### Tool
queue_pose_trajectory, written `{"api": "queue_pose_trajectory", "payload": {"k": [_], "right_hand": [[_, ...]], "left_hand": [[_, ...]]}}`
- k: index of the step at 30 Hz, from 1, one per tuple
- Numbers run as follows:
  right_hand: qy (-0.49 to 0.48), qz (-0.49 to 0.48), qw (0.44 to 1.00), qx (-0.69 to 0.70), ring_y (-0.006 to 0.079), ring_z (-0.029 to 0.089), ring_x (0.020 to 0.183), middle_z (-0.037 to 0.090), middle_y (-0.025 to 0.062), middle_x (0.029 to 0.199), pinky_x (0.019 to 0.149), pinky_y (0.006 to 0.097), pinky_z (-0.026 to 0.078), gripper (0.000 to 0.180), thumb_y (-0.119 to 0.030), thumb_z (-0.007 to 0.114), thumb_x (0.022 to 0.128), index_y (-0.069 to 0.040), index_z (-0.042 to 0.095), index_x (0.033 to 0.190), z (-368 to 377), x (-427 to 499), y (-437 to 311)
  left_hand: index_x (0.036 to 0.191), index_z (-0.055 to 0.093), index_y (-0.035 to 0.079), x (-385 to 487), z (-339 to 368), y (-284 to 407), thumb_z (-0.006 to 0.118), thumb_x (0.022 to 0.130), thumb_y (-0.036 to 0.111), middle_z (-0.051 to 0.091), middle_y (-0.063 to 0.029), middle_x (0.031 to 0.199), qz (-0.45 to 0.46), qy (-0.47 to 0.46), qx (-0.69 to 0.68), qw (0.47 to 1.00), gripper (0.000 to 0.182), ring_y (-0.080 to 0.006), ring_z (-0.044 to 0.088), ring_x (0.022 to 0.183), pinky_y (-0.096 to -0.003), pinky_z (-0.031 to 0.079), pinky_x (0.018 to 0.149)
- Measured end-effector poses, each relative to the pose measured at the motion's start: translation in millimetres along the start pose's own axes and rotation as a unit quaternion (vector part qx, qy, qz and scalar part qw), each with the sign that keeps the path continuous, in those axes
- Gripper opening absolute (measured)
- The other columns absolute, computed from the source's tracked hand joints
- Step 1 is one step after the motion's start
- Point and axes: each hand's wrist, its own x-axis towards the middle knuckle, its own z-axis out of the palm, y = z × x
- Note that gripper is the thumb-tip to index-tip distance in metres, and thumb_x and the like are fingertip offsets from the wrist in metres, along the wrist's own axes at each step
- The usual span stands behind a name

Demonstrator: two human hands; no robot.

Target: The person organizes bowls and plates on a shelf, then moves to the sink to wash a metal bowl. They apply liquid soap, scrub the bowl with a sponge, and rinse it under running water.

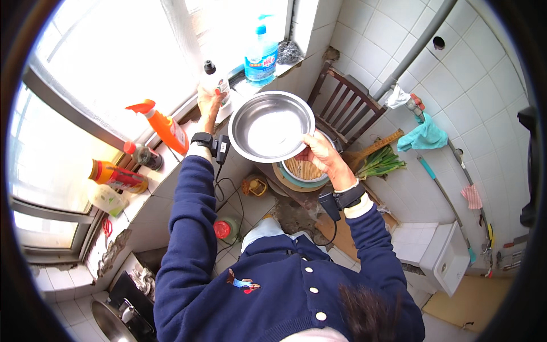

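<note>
My right hand (321, 154) grips the near right rim of a round stainless steel basin (273, 124), which is tilted so its bare inside shows. At the windowsill, my left hand (209, 104) is wrapped around a white plastic bottle (219, 83) with a black cap. The bottle stands upright or nearly so; whether its base rests on the sill I cannot tell. Partly hidden below the basin is a round pot or steamer (304, 170) with a slatted, straw-coloured layer inside.
Along the windowsill (160, 171) stand an orange spray bottle (164, 128), a sauce bottle (145, 156) and a blue detergent bottle (260, 60). A wooden chair (346, 100) and green leafy stalks (382, 164) are beyond the pot. A red-lidded jar (224, 228) sits on the floor.
</note>
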Motion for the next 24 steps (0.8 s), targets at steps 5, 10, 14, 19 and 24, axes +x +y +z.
{"api": "queue_pose_trajectory", "payload": {"k": [5,10,14,19,24], "right_hand": [[0.033,0.004,0.999,-0.010,0.0162,0.065,0.077,0.060,0.0071,0.101,0.065,0.0321,0.056,0.047,-0.027,0.058,0.088,-0.009,0.038,0.127,-9.6,-5.0,1.5],[0.052,0.006,0.999,-0.009,0.0161,0.064,0.077,0.057,0.0072,0.104,0.062,0.0320,0.056,0.048,-0.024,0.057,0.088,-0.010,0.035,0.128,-27.2,-26.0,3.9],[0.047,0.015,0.999,-0.015,0.0178,0.064,0.078,0.059,0.0078,0.102,0.066,0.0345,0.057,0.039,-0.021,0.052,0.089,-0.008,0.040,0.124,-41.1,-46.7,9.1],[0.053,-0.003,0.998,0.021,0.0188,0.064,0.081,0.059,0.0083,0.103,0.069,0.0353,0.057,0.038,-0.020,0.051,0.090,-0.007,0.041,0.124,-52.8,-82.3,16.8],[0.079,-0.001,0.997,0.016,0.0186,0.064,0.077,0.061,0.0075,0.098,0.067,0.0354,0.055,0.038,-0.020,0.053,0.088,-0.006,0.042,0.121,-62.0,-115.6,19.6]], "left_hand": [[0.107,0.050,0.002,2.3,11.6,-2.5,0.079,0.064,0.018,0.059,-0.0154,0.097,0.071,0.004,0.012,0.997,0.054,-0.0321,0.058,0.093,-0.0407,0.045,0.082],[0.118,0.051,0.007,-38.2,11.2,72.1,0.074,0.068,0.010,0.055,-0.0139,0.112,0.325,0.009,0.128,0.937,0.056,-0.0331,0.046,0.111,-0.0407,0.037,0.095],[0.111,0.060,0.021,-70.3,17.3,139.3,0.064,0.064,-0.004,0.058,0.0057,0.118,0.484,-0.002,0.235,0.843,0.053,-0.0190,0.048,0.113,-0.0399,0.023,0.103],[0.115,0.058,0.036,-103.8,24.0,179.1,0.067,0.070,0.007,0.054,0.0141,0.123,0.582,-0.033,0.361,0.728,0.054,-0.0129,0.044,0.120,-0.0506,0.010,0.111],[0.121,0.051,0.044,-125.7,34.8,196.0,0.069,0.073,0.021,0.048,0.0174,0.131,0.660,-0.019,0.399,0.636,0.057,-0.0095,0.040,0.124,-0.0521,0.005,0.110]]}}
